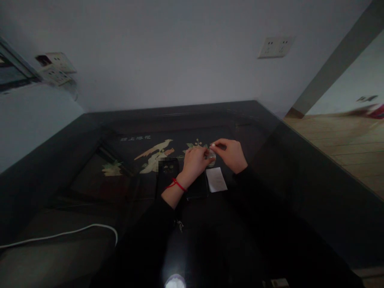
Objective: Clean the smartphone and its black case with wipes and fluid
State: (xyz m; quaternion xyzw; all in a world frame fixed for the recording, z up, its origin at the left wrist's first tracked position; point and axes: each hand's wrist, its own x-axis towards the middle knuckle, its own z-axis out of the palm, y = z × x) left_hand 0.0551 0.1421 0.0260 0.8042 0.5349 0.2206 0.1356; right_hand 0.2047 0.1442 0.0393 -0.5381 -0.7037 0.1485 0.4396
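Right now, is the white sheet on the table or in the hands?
On the table: the white sheet lies there, gripped by neither left hand nor right hand.

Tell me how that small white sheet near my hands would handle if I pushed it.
The white sheet looks thin and flat, so it's probably light and fairly bendy. Lying flat, it seems unlikely to tip or roll. The dark tabletop looks glossy, so it may slide easily.

The 2 sleeves (255, 200) are black — 1 thin red bracelet (179, 185) rings the left wrist (183, 179).
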